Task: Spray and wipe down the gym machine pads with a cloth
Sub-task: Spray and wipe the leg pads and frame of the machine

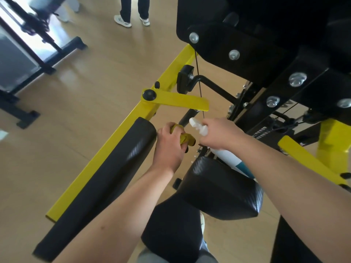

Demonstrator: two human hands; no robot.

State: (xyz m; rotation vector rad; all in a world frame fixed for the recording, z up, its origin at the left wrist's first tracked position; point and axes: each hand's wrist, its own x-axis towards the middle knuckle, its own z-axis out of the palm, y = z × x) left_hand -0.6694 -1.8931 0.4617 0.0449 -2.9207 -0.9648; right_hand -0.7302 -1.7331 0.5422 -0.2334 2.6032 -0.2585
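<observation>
My left hand [169, 147] grips a bunched yellow cloth [185, 136] just past the far end of a long black roller pad [106, 179]. My right hand [222, 133] holds a white spray bottle [230, 157] with a teal band, its white nozzle [198, 126] pointing left toward the cloth. Both hands hover close together above the gap between the roller pad and a black seat pad [222, 188]. The bottle's lower body runs under my right forearm and is partly hidden.
The machine's yellow frame [117, 133] runs beside the roller pad, with a yellow lever [180, 101] and a thin cable above my hands. A black bolted upright fills the top right. Another person's legs [133, 10] stand on the wooden floor beyond. Another black machine base sits far left.
</observation>
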